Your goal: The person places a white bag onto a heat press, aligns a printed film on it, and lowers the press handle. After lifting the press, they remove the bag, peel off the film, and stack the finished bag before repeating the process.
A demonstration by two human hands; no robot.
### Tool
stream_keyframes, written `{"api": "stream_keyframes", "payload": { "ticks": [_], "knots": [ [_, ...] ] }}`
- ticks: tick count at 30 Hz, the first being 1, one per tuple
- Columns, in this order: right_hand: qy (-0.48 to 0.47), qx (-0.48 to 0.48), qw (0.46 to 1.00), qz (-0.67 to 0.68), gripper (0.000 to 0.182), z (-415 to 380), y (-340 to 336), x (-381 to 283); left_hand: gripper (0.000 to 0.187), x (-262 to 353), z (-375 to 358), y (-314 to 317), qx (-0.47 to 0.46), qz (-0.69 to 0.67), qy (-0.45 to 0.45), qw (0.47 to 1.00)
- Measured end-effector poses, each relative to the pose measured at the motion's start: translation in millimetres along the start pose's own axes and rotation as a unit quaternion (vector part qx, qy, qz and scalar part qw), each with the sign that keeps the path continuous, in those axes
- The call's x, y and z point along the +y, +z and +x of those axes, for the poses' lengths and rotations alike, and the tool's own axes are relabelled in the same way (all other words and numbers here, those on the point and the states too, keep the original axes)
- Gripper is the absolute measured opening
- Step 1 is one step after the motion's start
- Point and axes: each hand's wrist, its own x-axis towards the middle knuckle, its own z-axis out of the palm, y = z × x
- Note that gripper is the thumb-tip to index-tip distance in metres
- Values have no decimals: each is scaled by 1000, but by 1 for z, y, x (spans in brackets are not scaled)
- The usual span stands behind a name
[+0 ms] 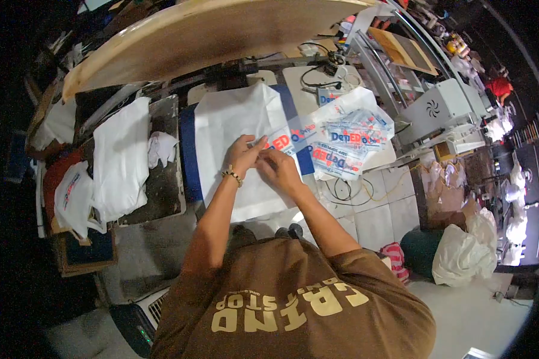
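Note:
A printed transfer film [291, 139] with red and blue lettering lies at a slant over the white fabric piece [236, 116]. My left hand [244, 155], a beaded bracelet at its wrist, has its fingers pinched at the film's left end. Close beside it, my right hand [279, 170] has thumb and fingers closed at the film's lower left corner. The fingertips partly hide where they grip. Beneath the fabric is a dark blue pad [190, 149]. More printed films [350, 140] lie in an overlapping pile to the right, several showing the same lettering.
White garments [123, 158] lie on the left bench, one with a small print [72, 190]. A large curved wooden board [215, 45] stands across the back. At right are a pale machine box [440, 107], cables [347, 194] and white plastic bags [464, 254].

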Motion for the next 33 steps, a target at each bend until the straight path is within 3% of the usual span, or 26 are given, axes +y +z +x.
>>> {"api": "stream_keyframes", "payload": {
  "ticks": [1, 2, 4, 5, 6, 8, 10, 12, 14, 20, 22, 23, 24, 26, 27, 28, 30, 32, 33],
  "knots": [
    [-29, 17, 999, 32, 17, -1, -14, -6, 56, -6, 8, 4, 40, 99, 34, 994],
    [-58, 34, 996, 64, 17, -5, -26, -8, 56, -14, 15, 5, 32, 100, 35, 994],
    [81, 130, 987, 48, 23, -31, -48, 25, 47, -27, 21, 7, 88, 221, 138, 961],
    [172, 160, 971, 32, 25, -45, -65, 46, 39, -13, 6, 5, 88, 207, 140, 964],
    [190, 146, 970, -37, 35, -59, -81, 76, 39, -18, 8, -1, 84, 210, 142, 964],
    [213, 132, 962, -105, 46, -85, -107, 129, 35, -36, 19, -34, 81, 199, 249, 944],
    [108, 87, 944, -301, 75, -98, -123, 167, 38, -37, 21, -66, 35, 191, 233, 953],
    [162, 13, 928, -335, 99, -86, -131, 187, 42, -39, 20, -89, 70, 250, 250, 933],
    [172, -54, 921, -345, 106, -71, -141, 194, 45, -41, 24, -103, 63, 190, 213, 956],
    [149, -57, 913, -375, 102, -57, -150, 216, 47, -44, 27, -108, 80, 234, 215, 945],
    [127, -43, 925, -357, 83, -49, -155, 219, 49, -51, 32, -112, 84, 236, 230, 940],
    [93, -25, 926, -364, 62, -48, -160, 218, 51, -54, 34, -112, 100, 237, 252, 933],
    [88, -27, 928, -362, 62, -45, -161, 236, 54, -54, 33, -111, 114, 239, 275, 924],
    [203, -24, 977, -60, 42, -44, -169, 285, 51, -51, 30, -115, 124, 253, 309, 909],
    [143, -34, 978, -145, 26, -34, -184, 250, 47, -47, 28, -124, 89, 208, 253, 941],
    [146, -32, 977, -148, 26, -28, -200, 236, 43, -40, 25, -130, 51, 162, 194, 966],
    [201, 21, 968, -150, 22, -9, -224, 231, 36, -4, 7, -142, 45, 186, 204, 960],
    [215, 68, 974, -3, 21, -6, -244, 278, 35, 21, 9, -162, 3, 357, 303, 884],
    [275, 106, 953, 64, 22, -5, -249, 266, 35, 36, 9, -158, 0, 357, 304, 883]
  ]
}}
